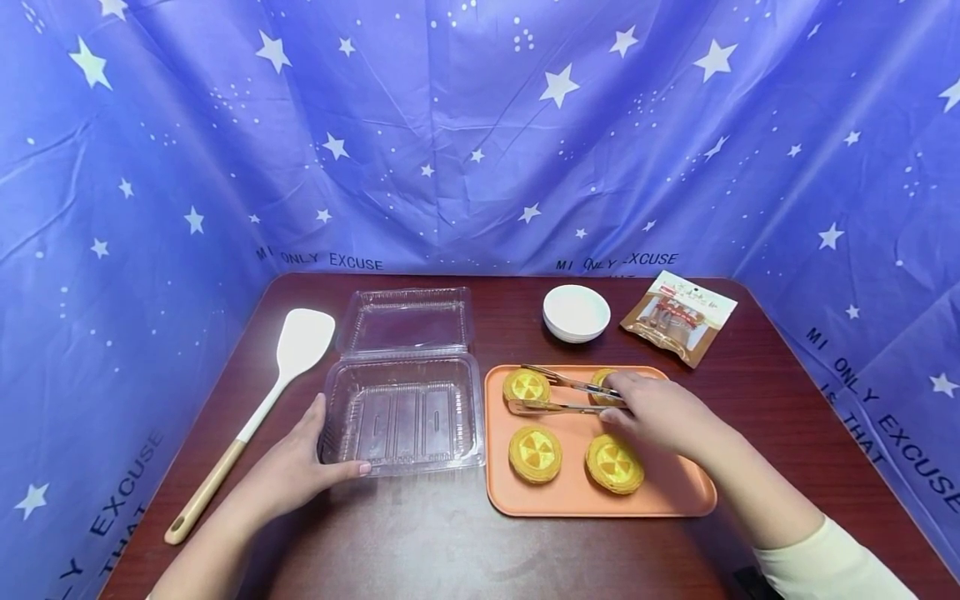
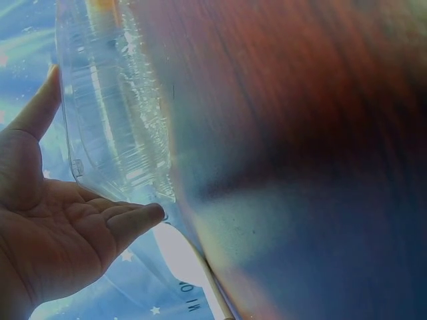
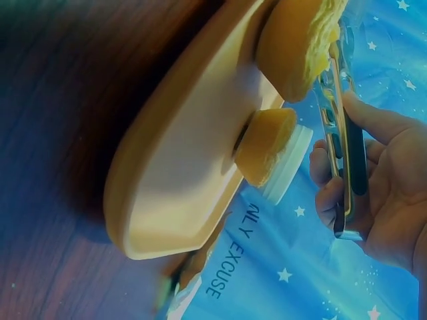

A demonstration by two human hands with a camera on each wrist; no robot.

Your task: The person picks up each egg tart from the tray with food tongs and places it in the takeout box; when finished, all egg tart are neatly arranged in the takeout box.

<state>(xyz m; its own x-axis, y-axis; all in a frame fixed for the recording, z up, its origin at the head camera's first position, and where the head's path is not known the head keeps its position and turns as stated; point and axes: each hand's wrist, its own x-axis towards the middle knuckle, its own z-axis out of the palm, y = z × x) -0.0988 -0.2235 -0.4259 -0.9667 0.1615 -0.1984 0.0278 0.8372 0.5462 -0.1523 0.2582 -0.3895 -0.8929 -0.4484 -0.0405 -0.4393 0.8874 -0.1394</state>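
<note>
My right hand [image 1: 660, 412] grips metal tongs [image 3: 342, 133], their two arms spread apart over the orange tray [image 1: 678, 492]. The tong tips reach the back-left egg tart [image 1: 527, 385], one arm at its far side and the other at its near side. Under the hand, a second tart [image 1: 602, 379] is partly hidden. Two more, a front-left tart [image 1: 536, 455] and a front-right tart [image 1: 615, 463], lie nearer. My left hand [image 1: 292, 467] rests at the front-left corner of a lidded clear plastic container [image 1: 405, 417], thumb on the front rim, fingers straight along the left side.
The container's lid [image 1: 408, 321] lies folded back behind it. To the left lies a white spatula [image 1: 303, 342] with a wooden handle. Behind the tray stand a white bowl [image 1: 576, 314] and a brown-and-white packet [image 1: 678, 318]. A starry blue curtain [image 1: 450, 167] surrounds the dark table [image 1: 390, 533].
</note>
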